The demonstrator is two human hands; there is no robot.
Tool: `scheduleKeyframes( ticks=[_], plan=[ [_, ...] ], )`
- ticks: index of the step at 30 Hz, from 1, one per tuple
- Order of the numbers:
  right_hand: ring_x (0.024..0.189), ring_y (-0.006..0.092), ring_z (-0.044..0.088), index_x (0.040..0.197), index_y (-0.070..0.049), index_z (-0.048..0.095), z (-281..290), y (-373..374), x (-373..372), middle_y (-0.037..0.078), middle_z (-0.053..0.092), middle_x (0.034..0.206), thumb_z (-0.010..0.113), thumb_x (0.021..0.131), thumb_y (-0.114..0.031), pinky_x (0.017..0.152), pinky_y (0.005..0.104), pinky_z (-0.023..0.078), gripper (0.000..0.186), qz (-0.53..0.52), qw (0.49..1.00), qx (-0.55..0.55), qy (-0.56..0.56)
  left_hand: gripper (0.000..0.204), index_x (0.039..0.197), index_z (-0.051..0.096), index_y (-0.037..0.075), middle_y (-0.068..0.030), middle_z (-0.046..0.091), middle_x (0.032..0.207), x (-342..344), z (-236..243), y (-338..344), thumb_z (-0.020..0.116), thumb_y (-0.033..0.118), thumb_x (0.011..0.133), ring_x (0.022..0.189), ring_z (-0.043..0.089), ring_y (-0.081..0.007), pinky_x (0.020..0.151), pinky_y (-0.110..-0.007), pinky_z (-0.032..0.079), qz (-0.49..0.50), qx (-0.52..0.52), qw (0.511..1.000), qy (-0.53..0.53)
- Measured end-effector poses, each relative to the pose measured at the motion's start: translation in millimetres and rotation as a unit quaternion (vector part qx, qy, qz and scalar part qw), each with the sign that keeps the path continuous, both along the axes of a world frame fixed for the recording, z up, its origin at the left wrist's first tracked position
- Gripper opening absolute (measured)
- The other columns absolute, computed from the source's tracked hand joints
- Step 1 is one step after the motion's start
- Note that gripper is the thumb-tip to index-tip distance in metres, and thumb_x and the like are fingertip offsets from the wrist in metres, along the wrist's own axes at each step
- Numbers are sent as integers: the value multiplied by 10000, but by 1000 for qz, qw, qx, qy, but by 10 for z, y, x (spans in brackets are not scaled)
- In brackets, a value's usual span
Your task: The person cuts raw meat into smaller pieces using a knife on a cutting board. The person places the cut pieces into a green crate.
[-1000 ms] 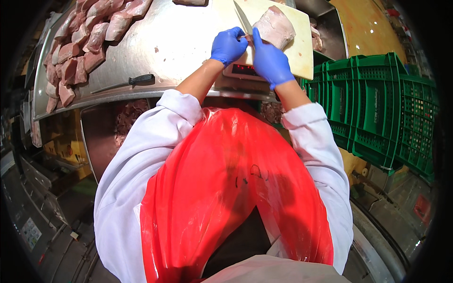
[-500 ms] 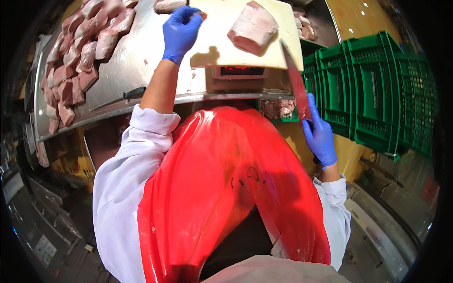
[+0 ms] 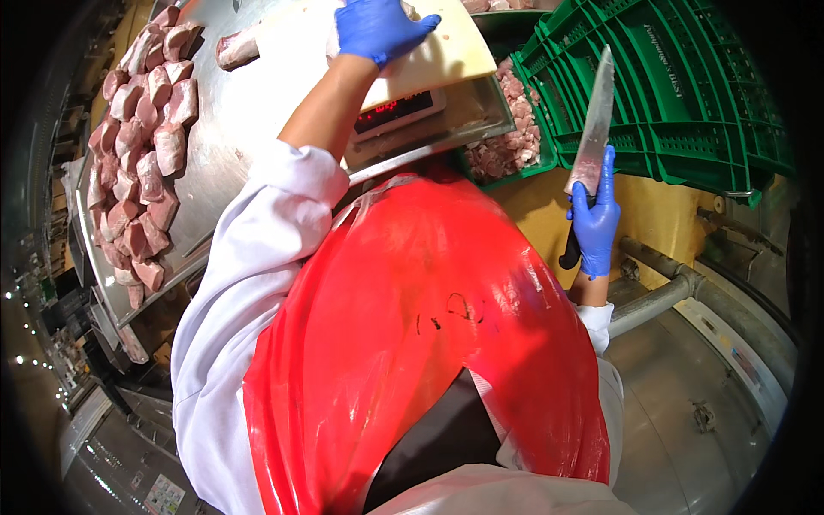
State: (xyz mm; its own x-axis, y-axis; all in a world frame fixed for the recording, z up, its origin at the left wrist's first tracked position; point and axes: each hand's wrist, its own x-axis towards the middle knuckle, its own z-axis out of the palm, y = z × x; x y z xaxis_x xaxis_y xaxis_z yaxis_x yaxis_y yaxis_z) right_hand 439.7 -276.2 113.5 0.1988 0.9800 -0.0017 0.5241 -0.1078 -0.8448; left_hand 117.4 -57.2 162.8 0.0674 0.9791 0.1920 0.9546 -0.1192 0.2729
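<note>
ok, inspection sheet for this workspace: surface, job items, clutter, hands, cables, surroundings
Surface: shiny metal table; white cutting board partly above grey digital scale, red display lit
Job items: black-handled steel knife, blade stained; pale raw meat piece, mostly hidden
Clutter: pink raw meat chunks heaped at table's left
Hands: blue-gloved left hand on meat piece, fingertips unseen; blue-gloved right hand grips knife beyond table
Cables: nothing seen
Surroundings: green slatted plastic crates, right; grey metal pipe

A shiny silver metal surface [image 3: 216, 159] carries a heap of pale pink raw meat chunks [image 3: 170, 148] at its left. One elongated pink meat piece [image 3: 238, 49] lies apart. A flat cream cutting board [image 3: 468, 56] overlaps a pale, boxy, red-lit display unit [image 3: 397, 113].
</note>
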Motion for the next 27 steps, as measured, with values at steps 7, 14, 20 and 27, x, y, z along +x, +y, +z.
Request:
scheduleKeyframes(
  ticks=[7, 14, 20, 27],
  plan=[
    [536, 91, 530, 1603, -200, 212, -153, 176, 14, 43, 639, 734, 593, 943, -91, 515, 284, 485, 769, 19, 999, -4, 27, 905, 1340, 433, -75, -362, 483, 1325, -305, -571, 252, 757, 460, 686, 1119, 589, -473, 963, -497, 503, 21, -19, 994, 106],
    [568, 112, 574, 1572, -143, 298, -250, 794, -442, 93, 694, 878, 617, 927, -74, 542, 291, 499, 723, 119, 990, 20, 70, 928, 1467, 401, 100, -273, 408, 1469, -864, -238, 164, 803, 258, 646, 1208, 534, -461, 1026, -515, 449, -361, -65, 924, 108],
    [683, 241, 685, 1531, -94, 362, -253, 1421, -1199, 195, 719, 925, 648, 921, -117, 679, 367, 539, 674, 279, 950, 139, 2, 1024, 1533, 262, 0, -249, 321, 1543, -1832, -547, -428, 803, 296, 716, 1415, 325, -424, 1175, -476, 277, -111, 154, 978, -85],
    [629, 320, 662, 1543, -394, 305, -256, 1962, -2067, 113, 652, 765, 626, 906, -184, 560, 437, 544, 744, 415, 833, 282, -233, 598, 1351, 489, -9, -135, 580, 1285, -2152, -910, -843, 774, 156, 852, 1108, 633, -230, 937, -355, 506, 43, 259, 922, -284]
  ],
)
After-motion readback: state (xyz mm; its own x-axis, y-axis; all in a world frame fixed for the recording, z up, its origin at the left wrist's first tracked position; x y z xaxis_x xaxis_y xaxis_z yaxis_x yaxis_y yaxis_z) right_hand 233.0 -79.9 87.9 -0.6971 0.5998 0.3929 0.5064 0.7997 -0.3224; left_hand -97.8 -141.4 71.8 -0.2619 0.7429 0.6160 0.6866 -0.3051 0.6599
